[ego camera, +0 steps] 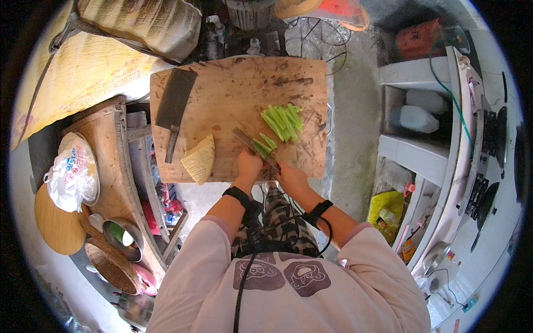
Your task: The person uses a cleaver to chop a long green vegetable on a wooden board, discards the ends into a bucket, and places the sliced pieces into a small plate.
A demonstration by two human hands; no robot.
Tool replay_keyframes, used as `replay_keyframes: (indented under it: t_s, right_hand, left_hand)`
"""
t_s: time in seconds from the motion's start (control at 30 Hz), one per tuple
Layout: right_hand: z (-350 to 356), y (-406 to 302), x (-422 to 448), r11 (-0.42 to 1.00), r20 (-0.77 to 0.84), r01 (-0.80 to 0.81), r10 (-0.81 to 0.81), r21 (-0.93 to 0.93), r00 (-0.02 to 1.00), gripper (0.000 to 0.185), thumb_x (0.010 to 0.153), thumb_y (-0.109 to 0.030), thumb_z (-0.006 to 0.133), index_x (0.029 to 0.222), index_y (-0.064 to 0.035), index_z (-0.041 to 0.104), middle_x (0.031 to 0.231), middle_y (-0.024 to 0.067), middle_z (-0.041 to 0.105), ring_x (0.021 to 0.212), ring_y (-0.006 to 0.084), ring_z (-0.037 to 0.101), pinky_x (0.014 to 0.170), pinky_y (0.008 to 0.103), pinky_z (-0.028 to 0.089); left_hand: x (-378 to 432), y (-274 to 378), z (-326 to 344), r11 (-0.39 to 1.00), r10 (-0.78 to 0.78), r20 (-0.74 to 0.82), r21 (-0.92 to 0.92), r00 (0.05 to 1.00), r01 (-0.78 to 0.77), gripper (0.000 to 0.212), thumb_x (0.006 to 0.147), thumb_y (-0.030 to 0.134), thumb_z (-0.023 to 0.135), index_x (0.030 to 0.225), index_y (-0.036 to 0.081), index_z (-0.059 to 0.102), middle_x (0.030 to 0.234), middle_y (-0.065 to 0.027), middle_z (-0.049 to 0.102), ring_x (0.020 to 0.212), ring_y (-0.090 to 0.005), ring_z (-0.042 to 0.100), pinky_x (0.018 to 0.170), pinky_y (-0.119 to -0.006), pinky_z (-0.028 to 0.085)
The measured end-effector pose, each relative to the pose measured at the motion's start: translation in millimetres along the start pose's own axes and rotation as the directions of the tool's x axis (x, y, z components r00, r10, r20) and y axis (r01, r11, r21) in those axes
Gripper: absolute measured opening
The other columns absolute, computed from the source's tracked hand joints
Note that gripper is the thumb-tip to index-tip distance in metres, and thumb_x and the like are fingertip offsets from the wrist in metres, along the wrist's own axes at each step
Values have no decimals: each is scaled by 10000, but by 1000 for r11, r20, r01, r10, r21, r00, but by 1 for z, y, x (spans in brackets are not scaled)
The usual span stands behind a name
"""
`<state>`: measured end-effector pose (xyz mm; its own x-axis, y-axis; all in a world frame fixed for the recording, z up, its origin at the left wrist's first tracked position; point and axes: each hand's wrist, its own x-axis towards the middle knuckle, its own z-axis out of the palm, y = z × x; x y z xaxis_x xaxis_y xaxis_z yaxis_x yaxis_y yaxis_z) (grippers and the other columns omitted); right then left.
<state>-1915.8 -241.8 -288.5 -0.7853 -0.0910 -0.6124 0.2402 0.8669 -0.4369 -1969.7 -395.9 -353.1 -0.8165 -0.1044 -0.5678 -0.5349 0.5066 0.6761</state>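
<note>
My right hand (289, 175) is closed around the handle of a kitchen knife (242, 136), low on a wooden cutting board (233, 91). The blade slants up to the left beside a small group of green vegetable pieces (265, 145). My left hand (250, 162) rests against these pieces, its fingertips partly hidden by the blade. Farther up and right lies a pile of cut green vegetable sticks (283, 120). To the left sits a pale yellow wedge (200, 160), of a kind I cannot tell. A broad dark cleaver (176, 100) lies along the board's left side.
A wooden table at left bears a white plastic bag (70, 175), a metal pot (125, 237) and a woven basket (110, 266). Yellow sacking (95, 75) hangs over the upper left. White shelves (416, 158) with plastic jugs (418, 119) stand at right. Cables lie beyond the board.
</note>
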Motion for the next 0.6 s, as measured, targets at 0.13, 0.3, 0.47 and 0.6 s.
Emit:
replay_keyframes:
  t_s: [0.13, 0.3, 0.47, 0.6]
  right_hand:
    - [0, -5, 11, 999, -42, -22, 23, 37, 999, 340, 911, -263, 593, 1142, -15, 568, 808, 242, 653, 759, 413, 635, 647, 513, 495]
    - [-3, 7, 18, 991, -125, 34, -17, 132, 992, 300, 912, -263, 582, 1065, -5, 605, 780, 242, 638, 727, 402, 623, 629, 505, 472]
    - [-23, 23, 1, 936, -206, 180, -121, 301, 971, 312, 907, -272, 577, 1017, 17, 619, 704, 221, 609, 646, 394, 594, 587, 462, 444]
    - [-24, 24, -18, 942, -256, 220, -154, 254, 954, 316, 906, -260, 577, 1024, 31, 609, 695, 222, 605, 649, 386, 602, 586, 452, 448]
  left_hand:
    - [-12, 15, -12, 939, -126, 93, -310, 988, 149, 305, 861, 140, 636, 1103, -44, 609, 974, -224, 687, 904, -365, 675, 725, -433, 527]
    - [-29, 30, -20, 970, -146, 237, -158, 960, 187, 258, 920, 99, 571, 1131, -49, 570, 1001, -180, 662, 795, -269, 696, 570, -329, 553]
    - [-24, 23, -16, 732, -346, 247, -533, 905, 425, 270, 936, 101, 562, 1164, -42, 536, 1072, -180, 626, 840, -237, 694, 604, -313, 566]
    - [-23, 10, -10, 687, -186, 261, -654, 947, 316, 206, 934, 33, 548, 1125, -28, 501, 1076, -164, 611, 832, -242, 684, 623, -344, 588]
